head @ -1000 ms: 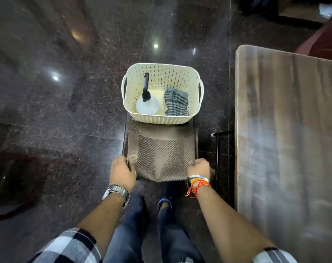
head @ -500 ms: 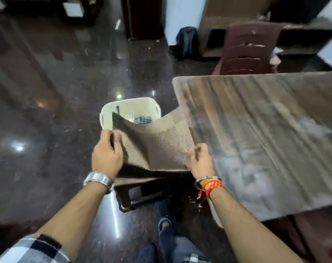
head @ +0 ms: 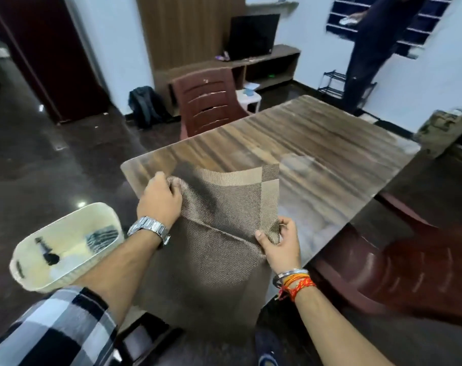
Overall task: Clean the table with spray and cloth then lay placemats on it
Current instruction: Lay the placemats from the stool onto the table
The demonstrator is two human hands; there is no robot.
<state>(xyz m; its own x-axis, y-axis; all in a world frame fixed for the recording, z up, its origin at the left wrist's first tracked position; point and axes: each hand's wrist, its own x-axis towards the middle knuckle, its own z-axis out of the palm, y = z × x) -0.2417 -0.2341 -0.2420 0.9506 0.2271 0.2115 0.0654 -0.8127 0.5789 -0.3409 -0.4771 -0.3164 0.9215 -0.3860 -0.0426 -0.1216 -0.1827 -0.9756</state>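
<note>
— What are you holding?

— I'm pinching the placemats (head: 224, 207) with both hands: left hand (head: 160, 203) gripping the upper corner, right hand (head: 278, 244) nipping the near edge.

— Where's the table?

— The table (head: 317, 143) is lying ahead and to my right, so the right hand is nearer it. The stack is hanging long-axis downward.

— Anything unclear?

— The lower end is blurring out; I can't count mats. The basket (head: 29, 262) is sitting left.
</note>
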